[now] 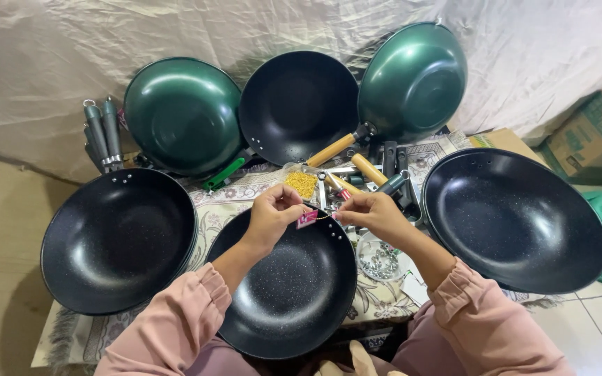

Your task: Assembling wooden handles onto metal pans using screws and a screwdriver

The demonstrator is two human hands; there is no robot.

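The largest thing in hand is the black pan [290,292], which lies at the near edge of the patterned mat [224,198], right in front of the person, rim up and without a handle. It is judged to be stiff metal, fairly heavy, with a smooth speckled coating that would be slippery inside; the rim would be the surest place for it to be taken, near the small holes at its far edge.

Over that far rim a small pink tag [307,218] is held, with what looks like a thin yellow thread [324,217] running from it. Both are judged very light and limp, easily dropped, and best pinched between fingertips.

The tag is pinched by the left hand [273,212], whose fingers are curled in tightly around it. The right hand [373,214] is closed down narrowly too, its fingertips meeting at the thread's other end, just beside the tag.

Behind the hands, a bag of yellow pieces [302,183] and a clear bag of metal fittings [379,261] are seen.
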